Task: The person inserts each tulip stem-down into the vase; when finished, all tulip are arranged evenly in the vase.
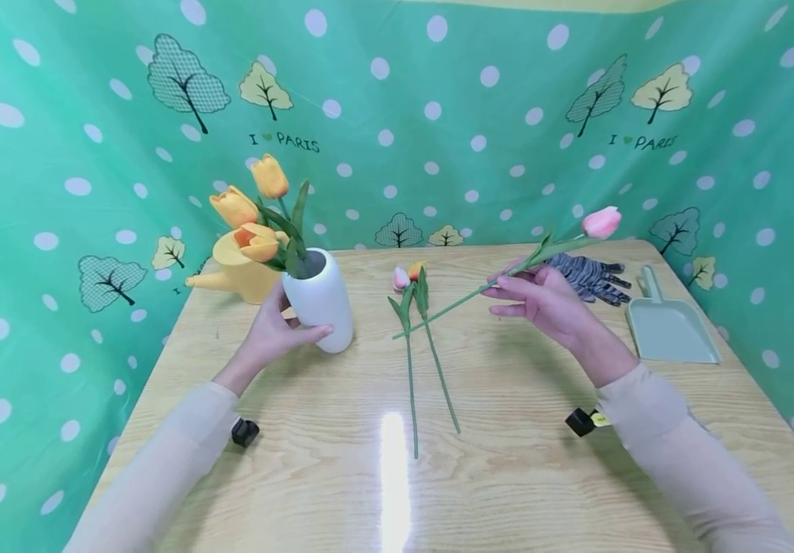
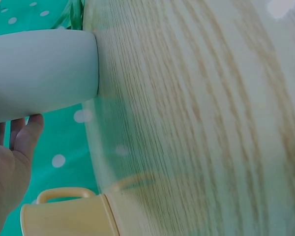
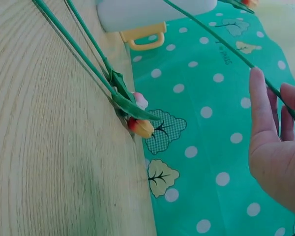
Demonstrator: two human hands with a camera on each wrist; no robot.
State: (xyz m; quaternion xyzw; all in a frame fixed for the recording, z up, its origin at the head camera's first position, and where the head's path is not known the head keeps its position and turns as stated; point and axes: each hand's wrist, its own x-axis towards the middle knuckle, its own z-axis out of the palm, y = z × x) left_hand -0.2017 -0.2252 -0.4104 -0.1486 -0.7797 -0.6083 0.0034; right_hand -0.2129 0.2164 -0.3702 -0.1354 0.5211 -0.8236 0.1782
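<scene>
Your pink flower [image 1: 601, 223], long-stemmed and green-leaved, slants above the table [image 1: 507, 461], its stem pinched in your half-open right hand [image 1: 544, 298], while your left hand [image 1: 278, 326] wraps thumb and fingers round the smooth white vase [image 1: 321, 301] holding orange flowers [image 1: 256, 243].

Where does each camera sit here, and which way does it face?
Head: on the head, facing forward and down at the table; left hand, right hand and sleeves show.
Left wrist: on that wrist, facing the vase and watering can; left hand shows.
Right wrist: on that wrist, facing the held stem and two lying flowers; right hand shows.
Both wrist views share the vase and watering can.
</scene>
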